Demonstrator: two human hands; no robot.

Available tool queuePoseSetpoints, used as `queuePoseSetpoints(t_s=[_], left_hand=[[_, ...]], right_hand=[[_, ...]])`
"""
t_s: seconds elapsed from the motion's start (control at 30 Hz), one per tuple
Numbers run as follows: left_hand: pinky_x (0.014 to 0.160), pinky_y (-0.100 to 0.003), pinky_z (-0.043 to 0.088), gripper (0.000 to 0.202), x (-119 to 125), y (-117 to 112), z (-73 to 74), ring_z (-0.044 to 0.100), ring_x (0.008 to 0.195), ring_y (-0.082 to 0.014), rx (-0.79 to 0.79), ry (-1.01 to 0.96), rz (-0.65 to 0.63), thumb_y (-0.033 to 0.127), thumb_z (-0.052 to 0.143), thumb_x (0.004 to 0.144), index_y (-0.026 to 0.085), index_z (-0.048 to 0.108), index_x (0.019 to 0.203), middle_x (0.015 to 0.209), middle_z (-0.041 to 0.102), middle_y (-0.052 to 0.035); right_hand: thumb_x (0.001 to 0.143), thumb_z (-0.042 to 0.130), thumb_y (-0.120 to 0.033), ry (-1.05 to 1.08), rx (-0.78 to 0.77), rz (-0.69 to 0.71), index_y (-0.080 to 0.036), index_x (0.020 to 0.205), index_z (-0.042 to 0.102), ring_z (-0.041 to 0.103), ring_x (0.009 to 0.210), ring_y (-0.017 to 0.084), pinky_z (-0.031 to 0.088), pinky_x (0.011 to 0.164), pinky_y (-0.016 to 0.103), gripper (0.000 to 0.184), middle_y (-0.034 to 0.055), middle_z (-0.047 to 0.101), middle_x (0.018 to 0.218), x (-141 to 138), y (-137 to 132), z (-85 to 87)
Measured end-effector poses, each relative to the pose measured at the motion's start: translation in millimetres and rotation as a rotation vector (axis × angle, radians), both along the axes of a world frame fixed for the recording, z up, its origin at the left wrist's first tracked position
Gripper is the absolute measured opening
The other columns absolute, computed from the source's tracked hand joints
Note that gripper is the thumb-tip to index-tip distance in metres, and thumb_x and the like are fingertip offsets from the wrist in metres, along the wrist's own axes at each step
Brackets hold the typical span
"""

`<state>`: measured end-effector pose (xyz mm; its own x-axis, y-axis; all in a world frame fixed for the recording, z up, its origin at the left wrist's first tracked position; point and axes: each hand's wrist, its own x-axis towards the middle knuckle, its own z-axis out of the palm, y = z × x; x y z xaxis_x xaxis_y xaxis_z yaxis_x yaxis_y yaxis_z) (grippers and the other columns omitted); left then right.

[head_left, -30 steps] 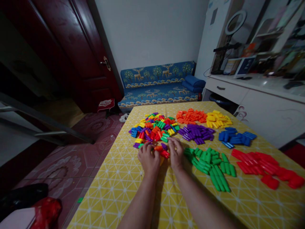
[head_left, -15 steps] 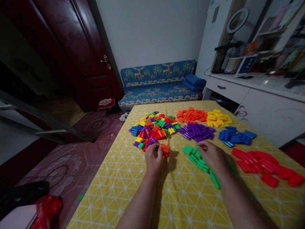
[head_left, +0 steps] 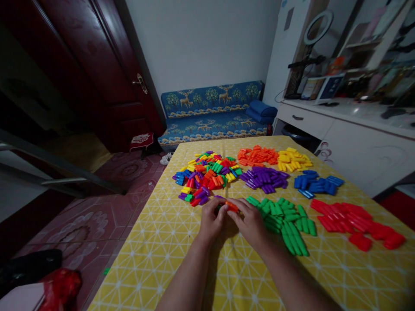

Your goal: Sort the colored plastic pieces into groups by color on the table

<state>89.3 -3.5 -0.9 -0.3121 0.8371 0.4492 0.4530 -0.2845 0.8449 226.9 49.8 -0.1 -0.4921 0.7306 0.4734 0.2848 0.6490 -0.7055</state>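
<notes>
Both hands meet at the near edge of a mixed pile of coloured plastic pegs [head_left: 207, 175] on the yellow-patterned table [head_left: 181, 263]. My left hand [head_left: 211, 221] is curled over a few pegs. My right hand [head_left: 250, 219] pinches an orange peg [head_left: 232, 206] between thumb and fingers. Sorted heaps lie to the right: green pegs [head_left: 285, 218] right beside my right hand, red pegs [head_left: 355, 222], blue pegs [head_left: 314, 183], purple pegs [head_left: 265, 178], orange pegs [head_left: 257, 155] and yellow pegs [head_left: 293, 160].
A dark red door [head_left: 106, 73] stands at the left, a blue patterned sofa bench [head_left: 214, 112] beyond the table. A white cabinet [head_left: 353, 138] with a ring light [head_left: 316, 28] and clutter lines the right. A red bag [head_left: 60, 289] lies on the tiled floor.
My right hand came back left from the green heap and now meets my left hand at the mixed pile. The left hand stayed by the pile's near edge.
</notes>
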Motion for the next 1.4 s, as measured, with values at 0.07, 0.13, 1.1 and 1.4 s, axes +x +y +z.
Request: queuePoseSetpoints(t_s=[0.07, 0.13, 1.1, 1.4], left_hand=[[0.080, -0.032, 0.050, 0.021, 0, 2, -1.4, 0.066, 0.085, -0.0199, -0.004, -0.051, -0.012, 0.033, 0.057, 0.091, 0.018, 0.071, 0.092, 0.088, 0.072, -0.0064], [0.081, -0.032, 0.050, 0.023, 1, 4, -2.9, 0.066, 0.086, -0.0200, -0.008, -0.126, -0.019, 0.035, 0.056, 0.090, 0.018, 0.071, 0.091, 0.088, 0.072, -0.0063], [0.097, -0.039, 0.049, 0.048, 17, -4, 1.4, 0.068, 0.103, -0.0277, -0.350, -0.544, -0.524, 0.058, 0.067, 0.081, 0.011, 0.074, 0.094, 0.111, 0.073, -0.0172], [0.084, -0.035, 0.050, 0.033, -6, 14, -14.2, 0.066, 0.089, -0.0231, -0.175, -0.126, 0.081, 0.042, 0.052, 0.091, 0.016, 0.070, 0.085, 0.091, 0.073, -0.0087]], right_hand=[[0.089, 0.056, -0.024, 0.060, -0.032, -0.019, -0.026, 0.114, 0.069, 0.067, 0.098, 0.022, 0.055, 0.088, 0.037, 0.028, 0.0072, 0.071, 0.107, 1, 0, 0.1], [0.087, 0.059, -0.026, 0.126, -0.071, -0.025, -0.025, 0.108, 0.070, 0.067, 0.096, 0.022, 0.055, 0.086, 0.036, 0.024, 0.0068, 0.072, 0.103, 3, 2, 2.3], [0.076, 0.072, -0.054, 0.526, -0.480, -0.165, -0.017, 0.102, 0.068, 0.069, 0.089, 0.023, 0.057, 0.077, 0.034, 0.046, 0.0101, 0.073, 0.098, 17, 15, 2.0], [0.073, 0.073, -0.055, 0.559, -0.563, -0.127, -0.017, 0.100, 0.068, 0.069, 0.082, 0.021, 0.057, 0.070, 0.031, 0.048, 0.0099, 0.073, 0.096, 17, 15, 1.5]])
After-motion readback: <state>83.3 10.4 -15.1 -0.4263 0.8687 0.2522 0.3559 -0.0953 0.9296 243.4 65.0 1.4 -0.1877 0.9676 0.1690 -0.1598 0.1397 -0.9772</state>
